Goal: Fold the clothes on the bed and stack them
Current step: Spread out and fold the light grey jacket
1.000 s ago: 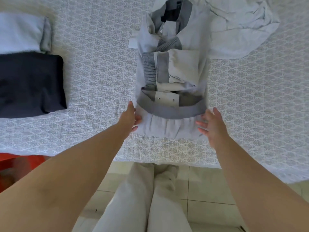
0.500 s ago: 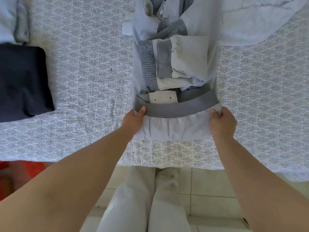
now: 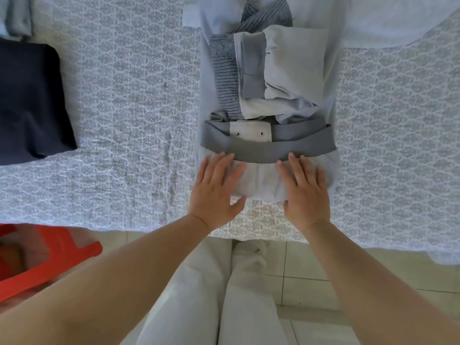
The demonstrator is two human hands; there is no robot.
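A pale grey jacket (image 3: 293, 70) with darker grey trim lies lengthwise on the patterned bedspread (image 3: 129, 108), its sleeves folded in over the body. Its dark grey hem band (image 3: 268, 149) runs across near the bed's front edge. My left hand (image 3: 215, 189) lies flat with straight fingers on the pale fabric just below that band, at the left. My right hand (image 3: 303, 188) lies flat the same way at the right. Neither hand grips anything. A folded navy garment (image 3: 29, 100) sits at the far left, with a folded light blue one (image 3: 15, 16) behind it.
Another pale garment (image 3: 388, 21) lies unfolded at the top right, touching the jacket. A red plastic stool (image 3: 42, 260) stands on the tiled floor at the lower left. My legs (image 3: 224, 295) in light trousers stand against the bed's edge.
Half a second ago both hands gripped the ends of the hem band. Now they have let go and lie flat on the fabric below it, closer together. The view has moved nearer.
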